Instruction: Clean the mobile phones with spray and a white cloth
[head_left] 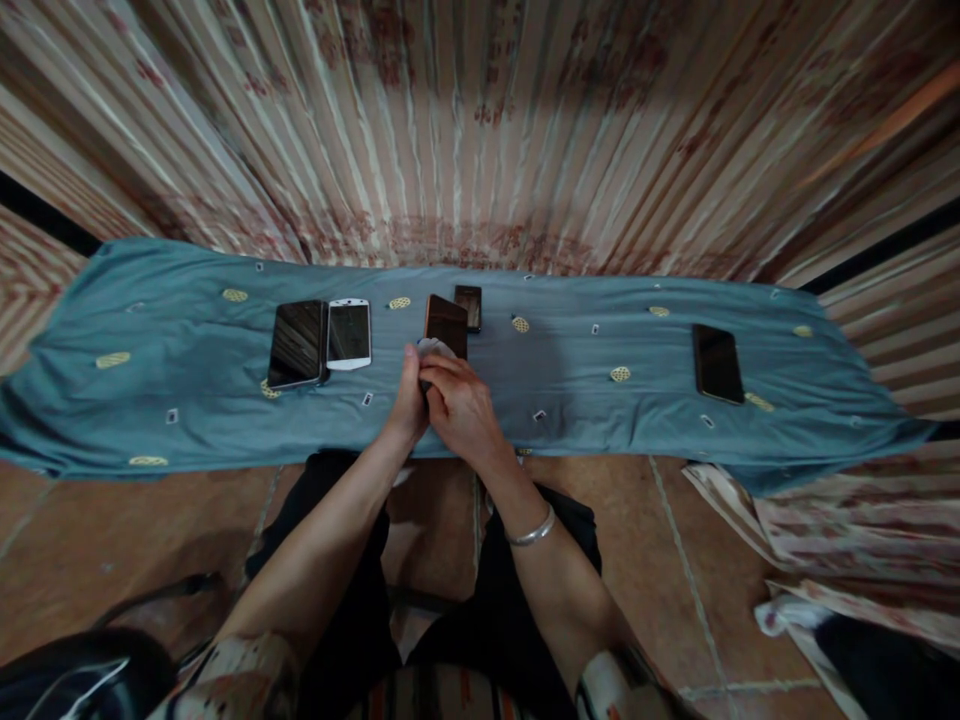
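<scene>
My left hand (409, 402) and my right hand (466, 408) meet above the near part of the cloth-covered table, both closed. A crumpled white cloth or tissue (435, 347) pokes out beyond my right fingers. Between the hands is a small dark edge, mostly hidden, so I cannot tell what the left hand grips. Just behind them lies a dark phone with an orange-brown edge (446, 320), its near end covered by the hands and the white piece. A smaller black phone (470, 306) lies beside its far right corner.
On the left, a large black phone or small tablet (298, 345) lies against a white-framed phone (350, 334). Another black phone (718, 364) rests far to the right. A blue-green cloth (570, 370) covers the long table; pleated curtains (480, 140) hang behind it.
</scene>
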